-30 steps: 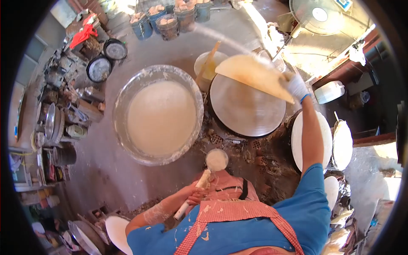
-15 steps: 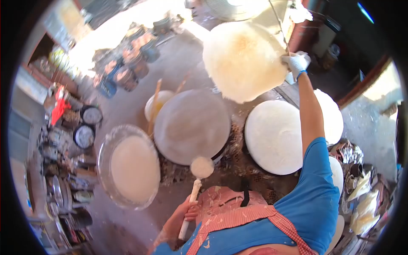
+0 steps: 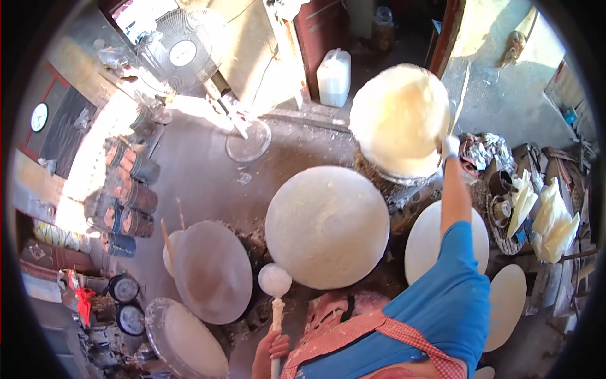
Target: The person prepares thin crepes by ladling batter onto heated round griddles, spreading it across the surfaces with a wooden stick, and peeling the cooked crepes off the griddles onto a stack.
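Observation:
My left hand [image 3: 273,349] is closed around the pale handle of a ladle [image 3: 275,281], whose round, whitish head points away from me beside a griddle. My right hand [image 3: 449,148], gloved in white, reaches far out, closed on a thin stick [image 3: 462,101]. It is at the right edge of a large, thin, cream-coloured round sheet [image 3: 398,117]; whether it also grips the sheet is blurred. The sheet lies over a round base with a pale lower rim. Nearer me is a round griddle covered with pale batter [image 3: 328,227]. A bare grey griddle [image 3: 213,271] is to its left.
A tub of batter [image 3: 149,322] stands at lower left. Further pale rounds [image 3: 420,246] lie under and beside my right arm. A standing fan [image 3: 183,54], a white jug [image 3: 334,79] and several metal cans [image 3: 136,196] are farther off. Crumpled plastic [image 3: 555,221] sits at right.
My right hand has carried the sheet to the right, over a round base there. My view has turned right, so the griddles appear farther left. The ladle stays in my left hand.

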The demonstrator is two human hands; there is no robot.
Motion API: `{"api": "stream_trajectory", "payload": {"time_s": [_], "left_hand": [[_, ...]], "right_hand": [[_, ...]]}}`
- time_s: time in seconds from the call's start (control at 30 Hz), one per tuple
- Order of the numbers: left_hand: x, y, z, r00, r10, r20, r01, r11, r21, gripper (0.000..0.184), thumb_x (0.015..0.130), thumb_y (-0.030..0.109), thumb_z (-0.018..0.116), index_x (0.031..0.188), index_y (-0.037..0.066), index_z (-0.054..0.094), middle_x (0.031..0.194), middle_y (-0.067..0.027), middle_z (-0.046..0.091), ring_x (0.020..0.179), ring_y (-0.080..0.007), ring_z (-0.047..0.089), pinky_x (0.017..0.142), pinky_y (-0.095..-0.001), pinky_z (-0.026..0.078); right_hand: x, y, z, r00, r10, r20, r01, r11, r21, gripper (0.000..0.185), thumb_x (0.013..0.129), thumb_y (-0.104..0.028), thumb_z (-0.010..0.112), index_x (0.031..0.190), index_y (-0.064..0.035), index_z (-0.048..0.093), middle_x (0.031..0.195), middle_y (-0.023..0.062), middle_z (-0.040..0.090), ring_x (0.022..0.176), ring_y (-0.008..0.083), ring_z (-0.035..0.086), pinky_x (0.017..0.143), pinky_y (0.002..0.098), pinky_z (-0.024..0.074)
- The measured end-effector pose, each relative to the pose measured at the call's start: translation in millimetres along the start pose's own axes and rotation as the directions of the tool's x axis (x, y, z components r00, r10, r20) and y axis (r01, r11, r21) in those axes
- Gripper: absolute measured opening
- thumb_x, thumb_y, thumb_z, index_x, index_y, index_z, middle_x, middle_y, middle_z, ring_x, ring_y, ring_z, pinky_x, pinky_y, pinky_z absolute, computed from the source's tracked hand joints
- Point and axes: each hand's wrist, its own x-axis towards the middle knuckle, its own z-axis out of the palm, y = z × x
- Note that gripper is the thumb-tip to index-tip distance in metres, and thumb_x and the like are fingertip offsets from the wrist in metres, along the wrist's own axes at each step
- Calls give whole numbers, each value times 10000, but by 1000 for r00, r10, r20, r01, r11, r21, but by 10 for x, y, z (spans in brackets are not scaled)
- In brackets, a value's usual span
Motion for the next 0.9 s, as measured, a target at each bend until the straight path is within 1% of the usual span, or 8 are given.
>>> {"api": "stream_trajectory", "payload": {"time_s": [0.17, 0.33, 0.43, 0.53, 0.7, 0.77, 0.83, 0.9], "left_hand": [[117, -22, 147, 998, -66, -2, 66, 998, 8, 177, 936, 115, 415, 1085, 190, 476, 579, -2, 341, 398, -66, 321, 307, -196, 293], [97, -124, 396, 999, -39, 13, 39, 999, 25, 186, 935, 110, 410, 1100, 178, 463, 582, -9, 344, 397, -68, 321, 308, -198, 290], [56, -78, 307, 998, -15, 57, 11, 997, 72, 274, 938, 112, 408, 1183, 221, 463, 588, -6, 340, 399, -63, 313, 308, -193, 284], [-53, -17, 169, 997, 25, 79, -31, 996, 82, 337, 943, 116, 403, 1242, 262, 458, 592, 1, 328, 401, -58, 298, 309, -187, 272], [-254, 130, -373, 969, 246, 20, -246, 954, 174, 233, 946, 194, 445, 1175, 211, 489, 573, 36, 323, 404, -30, 303, 322, -159, 258], [-435, 122, -550, 920, 391, 33, -392, 915, 91, 238, 967, 297, 412, 1185, 232, 481, 552, 31, 297, 381, -40, 268, 294, -183, 233], [-739, 36, -697, 850, 520, 82, -518, 854, -45, 111, 967, 293, 421, 1054, 258, 482, 550, 27, 328, 368, -34, 287, 293, -168, 234], [-1045, -12, -968, 731, 638, 244, -648, 760, -48, 310, 959, 224, 441, 1223, 374, 379, 580, 15, 345, 372, -57, 302, 296, -187, 253]], "right_hand": [[-331, 975, 11, 888, 349, -298, -266, 920, 287, 44, 710, -22, 593, 694, -49, 561, 490, 32, 475, 338, 159, 422, 325, 304, 309], [-84, 1293, -165, 905, 159, -394, -201, 977, -67, 153, 709, -60, 579, 835, 0, 640, 601, 88, 591, 499, 205, 573, 462, 350, 448], [51, 1237, -337, 890, -70, -450, -308, 636, -708, 290, 730, -220, 545, 862, -1, 681, 805, 187, 668, 738, 320, 657, 663, 413, 503], [-601, 537, -203, 852, -81, -518, -409, 516, -753, 385, 734, -378, 614, 916, -41, 648, 901, 193, 657, 849, 349, 644, 718, 455, 496], [-1307, 283, 850, 997, -66, 46, 78, 678, -730, 606, 749, -510, 575, 979, 49, 627, 943, 262, 632, 881, 384, 609, 781, 457, 463], [-1748, 512, 1514, 868, -397, 298, 485, 549, -681, 518, 785, -459, 574, 971, 21, 631, 769, 181, 635, 650, 274, 587, 627, 412, 481], [-2955, -115, 2204, 848, -73, 526, 274, 909, -315, 294, 807, -304, 612, 921, -34, 631, 553, -2, 446, 406, 67, 395, 337, 229, 306], [-3708, -333, 2723, 607, 117, 786, 220, 926, -308, 232, 817, -250, 617, 889, -29, 622, 545, -23, 418, 408, 57, 369, 338, 220, 291]]}}
